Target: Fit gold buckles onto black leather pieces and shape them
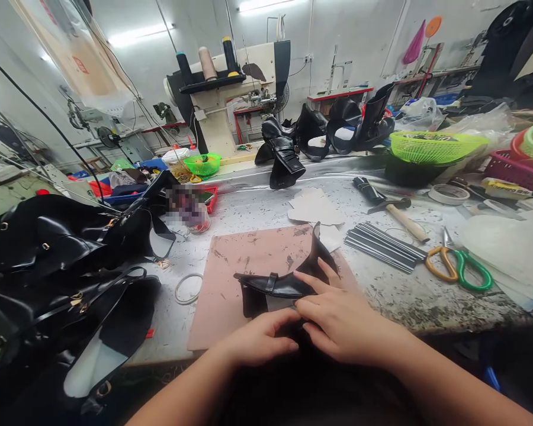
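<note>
A black leather boot upper (288,285) with a small strap across it lies on a pinkish work board (235,251). Its pale lining shows below the strap, and one end rises at the back right. My right hand (337,316) grips the upper from the right, its index and middle fingers stretched over the leather and the other fingers bent at the near edge. At that same edge, close to the right fingertips, my left hand (266,336) holds the leather with bent fingers and thumb. Part of the piece is hidden beneath both hands.
Black boot uppers (48,248) pile up at left, others (284,154) stand behind. Right of the board lie black strips (384,245), a hammer (406,222), scissors (459,266) and white sheets (506,242). A white ring (189,289) lies left; a sewing machine (217,112) stands behind.
</note>
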A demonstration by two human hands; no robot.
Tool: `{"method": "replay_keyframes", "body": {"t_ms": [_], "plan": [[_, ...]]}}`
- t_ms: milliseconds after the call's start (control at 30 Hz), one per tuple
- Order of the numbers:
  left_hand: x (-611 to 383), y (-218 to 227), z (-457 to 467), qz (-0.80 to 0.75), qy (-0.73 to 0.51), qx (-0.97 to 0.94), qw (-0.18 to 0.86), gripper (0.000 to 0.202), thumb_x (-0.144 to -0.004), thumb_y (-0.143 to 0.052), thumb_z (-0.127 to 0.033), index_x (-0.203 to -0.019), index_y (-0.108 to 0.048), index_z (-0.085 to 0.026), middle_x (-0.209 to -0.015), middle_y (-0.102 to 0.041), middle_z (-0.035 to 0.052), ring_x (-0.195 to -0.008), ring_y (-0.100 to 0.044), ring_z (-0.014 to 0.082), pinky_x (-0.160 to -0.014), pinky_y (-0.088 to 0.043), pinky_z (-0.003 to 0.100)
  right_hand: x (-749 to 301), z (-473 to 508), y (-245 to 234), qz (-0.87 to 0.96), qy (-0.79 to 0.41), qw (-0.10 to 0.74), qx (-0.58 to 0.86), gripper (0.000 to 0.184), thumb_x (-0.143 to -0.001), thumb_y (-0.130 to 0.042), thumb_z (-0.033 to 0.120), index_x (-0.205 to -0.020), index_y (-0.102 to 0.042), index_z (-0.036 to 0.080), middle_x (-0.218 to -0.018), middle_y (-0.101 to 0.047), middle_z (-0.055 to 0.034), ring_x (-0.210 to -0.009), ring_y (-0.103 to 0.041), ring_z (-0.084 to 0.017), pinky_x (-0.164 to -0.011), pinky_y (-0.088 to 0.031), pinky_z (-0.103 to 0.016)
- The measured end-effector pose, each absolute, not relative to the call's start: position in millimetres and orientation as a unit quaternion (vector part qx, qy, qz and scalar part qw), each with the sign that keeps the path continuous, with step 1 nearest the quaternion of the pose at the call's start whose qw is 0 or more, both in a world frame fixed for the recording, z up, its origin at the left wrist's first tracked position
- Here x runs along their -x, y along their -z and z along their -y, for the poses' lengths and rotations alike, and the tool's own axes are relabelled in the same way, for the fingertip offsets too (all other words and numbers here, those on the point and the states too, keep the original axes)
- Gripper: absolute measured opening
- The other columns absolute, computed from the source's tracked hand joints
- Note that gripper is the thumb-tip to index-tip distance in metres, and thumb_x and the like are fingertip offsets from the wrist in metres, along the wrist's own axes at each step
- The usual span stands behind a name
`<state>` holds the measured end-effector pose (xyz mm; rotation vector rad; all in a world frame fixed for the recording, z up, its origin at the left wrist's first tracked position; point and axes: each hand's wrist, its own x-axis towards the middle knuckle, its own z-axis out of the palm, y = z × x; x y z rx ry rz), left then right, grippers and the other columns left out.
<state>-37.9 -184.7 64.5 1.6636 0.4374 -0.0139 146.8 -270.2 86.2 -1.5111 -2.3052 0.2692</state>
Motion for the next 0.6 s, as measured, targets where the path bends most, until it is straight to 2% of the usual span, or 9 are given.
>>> {"method": "replay_keyframes", "body": {"t_ms": [33, 100, 200, 267, 333, 433, 500, 567, 600], "plan": [[36.5, -63.3, 183.0, -0.183, 0.011, -0.726, 0.662, 0.042, -0.075, -0.059, -0.021, -0.117, -0.055, -0.020, -0.127, -0.054, 0.0051, -0.124, -0.042, 0.0244, -0.106, -0.026, 0.036, -146.6, 270.4, -85.1, 0.817, -0.097, 0.186, 0.538, 0.012, -0.075, -0.051, 0.011, -0.070, -0.054, 0.021, -0.066, -0.066, -0.0003, -0.128, -0.041, -0.028, -0.110, -0.009, -0.059], [32.1, -62.0, 180.0, -0.186, 0.037, -0.727, 0.660, 0.040, -0.075, -0.061, -0.026, -0.115, -0.057, -0.018, -0.122, -0.057, 0.0061, -0.117, -0.047, 0.0255, -0.102, -0.031, 0.037, -145.4, 270.6, -82.8, 0.812, -0.100, 0.189, 0.543, 0.012, -0.076, -0.050, 0.012, -0.070, -0.054, 0.021, -0.067, -0.066, -0.0005, -0.129, -0.040, -0.027, -0.110, -0.007, -0.060], [23.4, -62.3, 178.4, -0.214, 0.061, -0.736, 0.640, 0.024, -0.075, -0.062, -0.029, -0.094, -0.065, -0.016, -0.095, -0.064, 0.0024, -0.093, -0.055, 0.0218, -0.087, -0.040, 0.032, -143.1, 271.8, -81.1, 0.809, -0.097, 0.203, 0.543, 0.010, -0.075, -0.050, 0.012, -0.072, -0.055, 0.021, -0.068, -0.066, -0.0008, -0.128, -0.041, -0.028, -0.110, -0.007, -0.060], [19.0, -62.9, 179.6, -0.242, 0.046, -0.732, 0.635, 0.013, -0.071, -0.063, -0.027, -0.078, -0.065, -0.016, -0.076, -0.061, -0.0014, -0.078, -0.053, 0.0172, -0.074, -0.040, 0.026, -144.7, 274.3, -80.6, 0.812, -0.083, 0.236, 0.527, 0.012, -0.075, -0.050, 0.011, -0.073, -0.056, 0.021, -0.070, -0.067, -0.0004, -0.123, -0.047, -0.028, -0.110, -0.007, -0.060], [17.5, -62.5, 182.0, -0.282, 0.026, -0.718, 0.635, 0.013, -0.066, -0.065, -0.027, -0.065, -0.060, -0.015, -0.061, -0.052, -0.0039, -0.064, -0.047, 0.0131, -0.061, -0.036, 0.024, -151.4, 277.9, -78.4, 0.800, -0.038, 0.318, 0.508, 0.015, -0.075, -0.048, 0.010, -0.077, -0.056, 0.022, -0.084, -0.070, -0.0018, -0.114, -0.054, -0.026, -0.109, -0.011, -0.060], [19.1, -59.0, 186.3, -0.345, -0.001, -0.682, 0.645, 0.027, -0.061, -0.066, -0.034, -0.053, -0.047, -0.016, -0.050, -0.040, -0.0060, -0.052, -0.036, 0.0094, -0.051, -0.027, 0.023, -169.2, 282.1, -67.3, 0.671, 0.041, 0.484, 0.561, 0.018, -0.077, -0.053, 0.015, -0.093, -0.055, 0.024, -0.115, -0.061, -0.0094, -0.110, -0.055, -0.026, -0.103, -0.031, -0.056], [19.8, -55.6, 189.0, -0.370, -0.019, -0.654, 0.660, 0.035, -0.057, -0.068, -0.039, -0.051, -0.042, -0.017, -0.049, -0.037, -0.0065, -0.050, -0.035, 0.0086, -0.050, -0.025, 0.023, -180.1, 282.1, -55.8, 0.554, -0.038, 0.542, 0.631, 0.032, -0.077, -0.059, 0.026, -0.107, -0.051, 0.023, -0.116, -0.058, -0.0130, -0.107, -0.057, -0.028, -0.090, -0.046, -0.050], [18.5, -52.9, 191.0, -0.380, -0.034, -0.623, 0.683, 0.037, -0.055, -0.069, -0.043, -0.054, -0.043, -0.017, -0.050, -0.040, -0.0065, -0.050, -0.036, 0.0085, -0.050, -0.026, 0.023, -185.0, 279.9, -44.7, 0.486, -0.230, 0.536, 0.651, 0.043, -0.076, -0.062, 0.040, -0.112, -0.049, 0.020, -0.098, -0.064, -0.0110, -0.092, -0.063, -0.027, -0.076, -0.053, -0.045], [17.0, -52.2, 191.8, -0.380, -0.038, -0.608, 0.696, 0.036, -0.054, -0.070, -0.044, -0.058, -0.046, -0.017, -0.052, -0.043, -0.0062, -0.051, -0.038, 0.0087, -0.051, -0.027, 0.023, -184.8, 278.5, -40.4, 0.472, -0.322, 0.520, 0.635, 0.044, -0.075, -0.062, 0.044, -0.109, -0.050, 0.019, -0.088, -0.065, -0.0084, -0.084, -0.065, -0.026, -0.073, -0.054, -0.042]]}}
